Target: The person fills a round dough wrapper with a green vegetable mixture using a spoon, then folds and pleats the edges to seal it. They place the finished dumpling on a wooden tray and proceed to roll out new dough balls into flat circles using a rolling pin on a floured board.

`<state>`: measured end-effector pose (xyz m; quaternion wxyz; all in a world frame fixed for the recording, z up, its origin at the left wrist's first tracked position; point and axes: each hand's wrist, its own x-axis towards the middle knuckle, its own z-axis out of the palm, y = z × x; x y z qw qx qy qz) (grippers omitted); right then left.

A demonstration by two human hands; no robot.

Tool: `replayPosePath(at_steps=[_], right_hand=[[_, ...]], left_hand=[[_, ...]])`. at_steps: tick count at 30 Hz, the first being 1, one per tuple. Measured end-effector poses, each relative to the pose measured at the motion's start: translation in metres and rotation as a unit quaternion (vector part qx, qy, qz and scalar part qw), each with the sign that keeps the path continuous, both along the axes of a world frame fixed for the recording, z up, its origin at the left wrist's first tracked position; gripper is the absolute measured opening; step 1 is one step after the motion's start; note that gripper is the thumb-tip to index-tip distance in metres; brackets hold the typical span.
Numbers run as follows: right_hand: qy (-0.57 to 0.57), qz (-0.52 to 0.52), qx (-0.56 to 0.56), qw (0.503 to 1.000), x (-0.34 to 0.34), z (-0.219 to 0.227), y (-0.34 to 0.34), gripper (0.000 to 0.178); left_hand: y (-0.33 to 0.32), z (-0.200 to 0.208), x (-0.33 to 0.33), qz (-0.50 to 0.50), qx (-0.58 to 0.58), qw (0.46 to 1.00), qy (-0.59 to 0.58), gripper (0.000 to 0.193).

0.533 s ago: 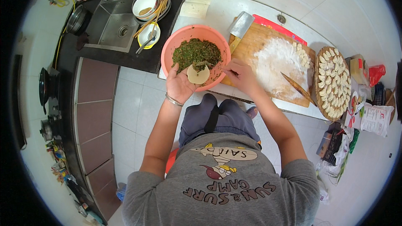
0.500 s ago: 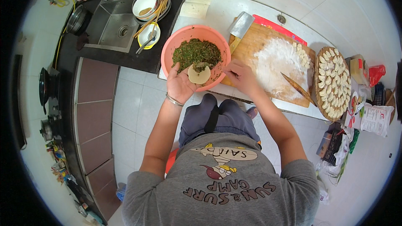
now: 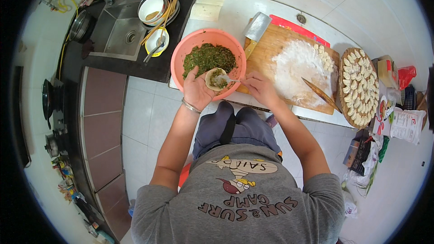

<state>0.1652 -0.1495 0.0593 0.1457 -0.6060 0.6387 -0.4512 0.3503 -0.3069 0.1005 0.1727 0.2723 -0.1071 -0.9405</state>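
- Dough wrapper [image 3: 209, 81] lies on the fingers of the left hand [image 3: 197, 91], above the near side of the pink basin [image 3: 176, 58], with a small heap of green filling [image 3: 217, 73] in it.
- Left hand: palm up and unclosed, the thumb held out to the side, the wrapper cupped on the fingers.
- Right hand: fingers pinched on the handle of what looks like a pale spoon [image 3: 233, 80], whose tip reaches into the wrapper and touches the filling.
- Step in hand, as I judge it: laying or pressing filling into one wrapper. Its edge is not yet folded over.
- The next move calls for a level left palm, the heap kept to the middle and the rim left clean, so that the edges can meet. The spoon would need to come clear first.
- More chopped greens [image 3: 208, 58] lie in the basin, beneath and beyond the hands.
- To the right, the wooden board [image 3: 262, 61] bears white flour [image 3: 294, 74], small dough pieces [image 3: 325, 58] and a rolling pin [image 3: 319, 92].
- Beside the board, shaped dumplings [image 3: 360, 86] cover most of a round tray [image 3: 342, 91].
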Motion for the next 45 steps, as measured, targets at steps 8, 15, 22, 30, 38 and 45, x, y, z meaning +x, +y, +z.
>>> replayPosePath(at_steps=[8,15,22,30,38,45], right_hand=[[-0.129,-0.053,0.043,0.989,-0.003,0.017,0.000,0.014],[-0.088,-0.113,0.036,0.989,0.018,0.035,-0.015,0.011],[0.007,-0.116,0.036,0.993,0.041,0.026,-0.012,0.010],[-0.035,-0.098,0.062,0.993,0.040,0.024,-0.010,0.009],[-0.097,-0.118,0.046,0.987,0.023,0.047,-0.011,0.008],[0.045,-0.059,0.021,0.997,0.012,0.044,-0.014,0.013]], left_hand=[[-0.005,-0.007,-0.001,0.035,-0.027,0.999,-0.012,0.064],[-0.003,-0.002,-0.001,0.044,-0.036,0.998,0.015,0.062],[-0.003,-0.016,0.000,0.062,-0.035,0.997,-0.001,0.062],[0.000,-0.011,-0.004,0.063,-0.051,0.996,-0.023,0.064],[-0.006,-0.006,-0.004,0.021,-0.041,0.999,0.009,0.066],[-0.007,-0.003,-0.003,-0.004,-0.032,0.999,0.004,0.068]])
